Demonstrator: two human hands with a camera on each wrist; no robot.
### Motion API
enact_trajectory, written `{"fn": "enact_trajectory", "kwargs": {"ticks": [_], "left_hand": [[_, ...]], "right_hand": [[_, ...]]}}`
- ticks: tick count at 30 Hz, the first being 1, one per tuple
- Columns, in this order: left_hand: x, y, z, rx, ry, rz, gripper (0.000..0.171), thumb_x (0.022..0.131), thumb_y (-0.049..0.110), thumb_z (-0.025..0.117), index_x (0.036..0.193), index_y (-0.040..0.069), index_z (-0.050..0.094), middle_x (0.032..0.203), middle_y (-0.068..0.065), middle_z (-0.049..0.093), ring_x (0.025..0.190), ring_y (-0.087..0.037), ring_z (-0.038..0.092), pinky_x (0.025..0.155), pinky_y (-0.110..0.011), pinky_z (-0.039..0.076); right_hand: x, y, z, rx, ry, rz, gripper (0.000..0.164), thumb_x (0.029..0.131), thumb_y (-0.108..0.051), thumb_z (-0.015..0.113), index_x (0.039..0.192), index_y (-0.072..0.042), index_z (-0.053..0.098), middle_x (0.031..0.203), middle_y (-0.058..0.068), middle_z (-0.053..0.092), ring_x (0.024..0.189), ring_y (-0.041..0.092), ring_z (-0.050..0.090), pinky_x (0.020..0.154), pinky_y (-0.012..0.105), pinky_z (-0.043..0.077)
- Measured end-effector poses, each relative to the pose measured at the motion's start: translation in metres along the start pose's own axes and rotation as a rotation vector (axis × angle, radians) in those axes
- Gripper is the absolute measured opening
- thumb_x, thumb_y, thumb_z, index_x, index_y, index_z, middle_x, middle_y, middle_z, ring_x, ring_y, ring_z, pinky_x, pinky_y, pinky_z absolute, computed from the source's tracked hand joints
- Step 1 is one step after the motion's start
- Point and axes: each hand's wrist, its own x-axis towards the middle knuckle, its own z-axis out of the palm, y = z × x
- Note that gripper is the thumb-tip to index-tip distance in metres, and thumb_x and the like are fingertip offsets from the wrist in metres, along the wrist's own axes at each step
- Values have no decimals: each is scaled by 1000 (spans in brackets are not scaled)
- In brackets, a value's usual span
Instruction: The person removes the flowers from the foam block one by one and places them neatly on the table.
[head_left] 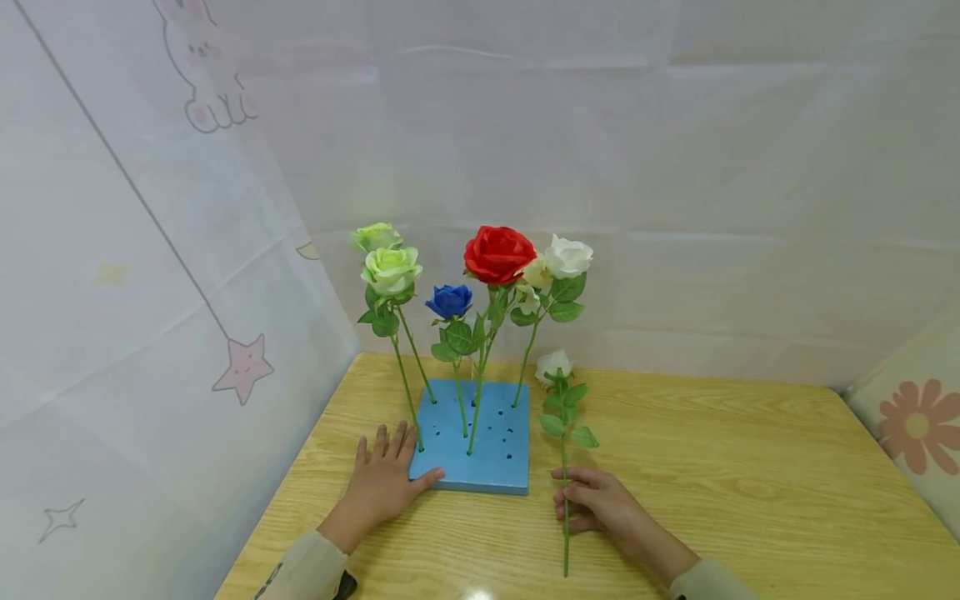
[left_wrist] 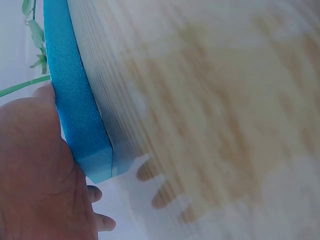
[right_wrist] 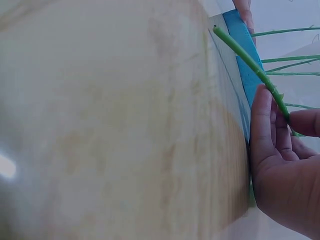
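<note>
My left hand (head_left: 382, 482) lies spread at the near left corner of a blue foam board (head_left: 480, 477), its thumb along the front edge. In the left wrist view the palm side rests against the board's side (left_wrist: 75, 95). To the right of the board, my right hand (head_left: 600, 504) pinches the lower stem of a white rose (head_left: 554, 367) between thumb and fingers. The rose's bloom points toward the back wall, and its bare stem end (right_wrist: 222, 34) sticks out past the fingers. Several small holes dot the board's top.
Standing in the board are two pale green roses (head_left: 392, 271), a blue rose (head_left: 450, 302), a large red rose (head_left: 499, 255) and a white rose (head_left: 568, 257), with cream blooms (head_left: 528, 298) behind. The wooden table (head_left: 720, 475) extends rightward. White printed cloth (head_left: 637, 150) hangs behind.
</note>
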Motion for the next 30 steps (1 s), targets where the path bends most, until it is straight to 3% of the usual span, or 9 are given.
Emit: {"fn": "enact_trajectory", "kwargs": {"ticks": [17, 24, 30], "left_hand": [[-3, -1, 1, -13, -6, -5, 106, 90, 86, 29, 163, 11, 20, 169, -15, 13, 154, -47, 4, 118, -70, 2], [-1, -4, 4, -12, -7, -6, 105, 90, 85, 31, 163, 10, 19, 169, -15, 13, 154, -47, 3, 118, -71, 0], [2, -4, 3, -13, 3, -3, 105, 90, 85, 31, 163, 10, 21, 169, -15, 13, 154, -47, 3, 118, -70, 0]], "right_hand": [[11, -8, -2, -45, -22, 64, 48, 107, -13, 50, 147, 12, 40, 106, 17, 67, 88, 22, 72, 71, 35, 61], [15, -13, -5, -188, 8, 58, 42, 106, -11, 53, 141, 12, 48, 95, 16, 67, 80, 21, 70, 70, 38, 62], [19, -17, -9, -297, 27, 47, 32, 104, -12, 58, 127, 9, 58, 88, 13, 65, 68, 18, 68, 62, 36, 62]]}}
